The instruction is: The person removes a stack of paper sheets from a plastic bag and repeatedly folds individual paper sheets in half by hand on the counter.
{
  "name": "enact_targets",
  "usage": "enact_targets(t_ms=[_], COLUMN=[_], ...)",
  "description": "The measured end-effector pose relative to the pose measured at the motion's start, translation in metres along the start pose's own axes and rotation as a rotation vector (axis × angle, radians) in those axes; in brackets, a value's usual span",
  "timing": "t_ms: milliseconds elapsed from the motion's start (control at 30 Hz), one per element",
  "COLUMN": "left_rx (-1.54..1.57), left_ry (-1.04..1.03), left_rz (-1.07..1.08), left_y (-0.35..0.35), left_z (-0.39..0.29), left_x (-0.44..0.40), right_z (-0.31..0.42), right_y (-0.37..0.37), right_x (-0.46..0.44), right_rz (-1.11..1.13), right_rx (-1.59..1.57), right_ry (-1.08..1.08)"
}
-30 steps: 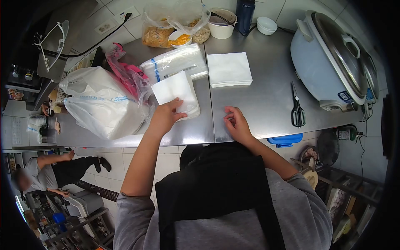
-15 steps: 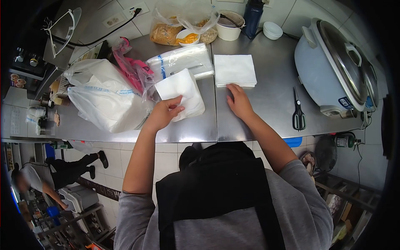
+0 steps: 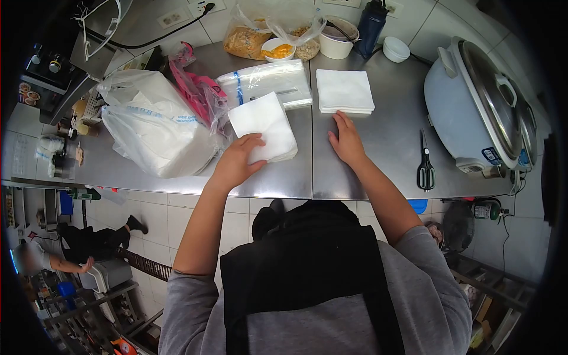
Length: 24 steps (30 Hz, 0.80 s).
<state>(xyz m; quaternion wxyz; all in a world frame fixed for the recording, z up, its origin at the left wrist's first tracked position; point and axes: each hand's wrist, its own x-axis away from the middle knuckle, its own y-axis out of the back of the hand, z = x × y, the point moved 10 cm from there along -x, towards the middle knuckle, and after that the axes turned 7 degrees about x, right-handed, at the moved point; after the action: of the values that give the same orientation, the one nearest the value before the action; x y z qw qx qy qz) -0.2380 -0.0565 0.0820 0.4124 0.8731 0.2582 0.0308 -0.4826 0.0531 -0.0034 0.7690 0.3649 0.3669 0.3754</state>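
Note:
Two stacks of white square napkins lie on the steel counter. On the left stack (image 3: 269,121), which sits askew, rest the fingers of my left hand (image 3: 239,158); the thumb is spread apart near its lower edge. The neater right stack (image 3: 345,90) has the fingertips of my right hand (image 3: 348,141) at its front edge, with the fingers stretched out and nothing held. Behind the left stack is a clear plastic pack (image 3: 272,80) with a blue stripe and a pen (image 3: 275,94) on it.
A white plastic bag (image 3: 154,130) and pink plastic (image 3: 198,89) lie left. Black-handled scissors (image 3: 425,171) and a large rice cooker (image 3: 467,112) are right. Food bags (image 3: 245,44), a bowl (image 3: 278,50), a tub (image 3: 338,38) and a bottle (image 3: 373,26) line the wall. A person (image 3: 77,248) is at far left.
My left hand's pinched fingers have spread out over the left stack. My right hand stays at the right stack's edge. The view has shifted slightly, and the other person has moved.

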Motion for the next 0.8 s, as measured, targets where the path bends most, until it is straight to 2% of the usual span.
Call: enact_targets(t_ms=[67,133,267,333,633,800], left_rx=[0.087,0.188,0.353,0.425,0.427,0.488], left_ry=[0.063,0.217,0.201,0.261,0.343,0.337], left_rz=[0.004,0.066,0.037,0.036,0.131,0.097], left_y=[0.002,-0.001,0.001,0.001,-0.002,-0.001], left_z=[0.01,0.031,0.047,0.054,0.061,0.063], left_x=[0.0,0.003,0.007,0.008,0.007,0.005], right_z=[-0.001,-0.001,0.014,0.023,0.036,0.038], right_y=[-0.001,-0.001,0.005,0.006,0.011,0.012], right_x=[0.001,0.006,0.037,0.053,0.075,0.075], right_rz=[0.001,0.001,0.025,0.05,0.044,0.028], right_rx=[0.019,0.039,0.089,0.104,0.128,0.136], right_ry=[0.014,0.027,0.054,0.06,0.072,0.091])
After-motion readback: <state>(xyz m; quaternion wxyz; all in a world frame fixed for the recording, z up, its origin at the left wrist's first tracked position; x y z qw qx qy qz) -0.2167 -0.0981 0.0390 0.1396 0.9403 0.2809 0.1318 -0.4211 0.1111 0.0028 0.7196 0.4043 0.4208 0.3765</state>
